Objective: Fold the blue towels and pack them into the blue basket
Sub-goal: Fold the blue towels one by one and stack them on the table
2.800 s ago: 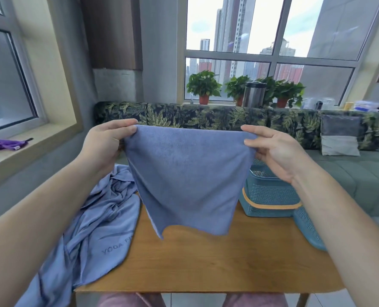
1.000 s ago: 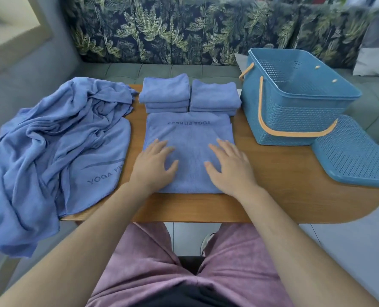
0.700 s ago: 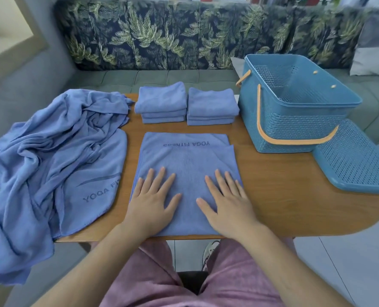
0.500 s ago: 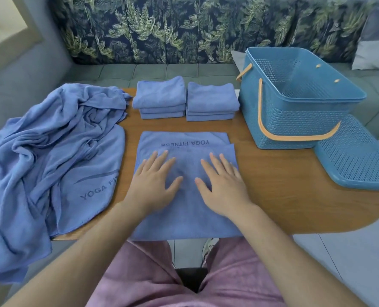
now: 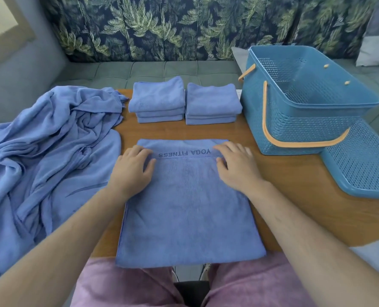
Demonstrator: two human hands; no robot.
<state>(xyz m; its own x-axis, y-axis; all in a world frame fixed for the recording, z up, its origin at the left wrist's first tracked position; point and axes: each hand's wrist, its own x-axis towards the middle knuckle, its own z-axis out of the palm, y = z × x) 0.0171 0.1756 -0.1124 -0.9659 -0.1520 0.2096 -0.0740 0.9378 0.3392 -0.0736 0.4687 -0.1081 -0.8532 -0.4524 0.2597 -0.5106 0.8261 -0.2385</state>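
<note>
Left hand and right hand both lie palm down on the towel in front of me. Neither grips it: the fingers are loose and a little bent, with the tips on its far end beside the printed words YOGA FITNESS.

Far left, a heap of unfolded blue towels sprawls over the left end of the counter and hangs off its edge. Next comes my left hand on the towel's far left part, thumb pointing inward. The towel lies flat and doubled in the middle of the counter. Its near end droops over the near edge, above my pink trousers.

Beyond it, at the counter's far edge, two stacks of folded towels stand side by side and almost touching, one to the left and one to the right. Both are outside the basket. My right hand sits on the towel's far right part, level with the left.

Right of the stacks, the basket stands upright and open on the counter, with its orange handle dropped against the near wall. Its lid lies at the far right against the basket's foot, partly past the counter's rim. A leaf-print sofa runs behind everything.
</note>
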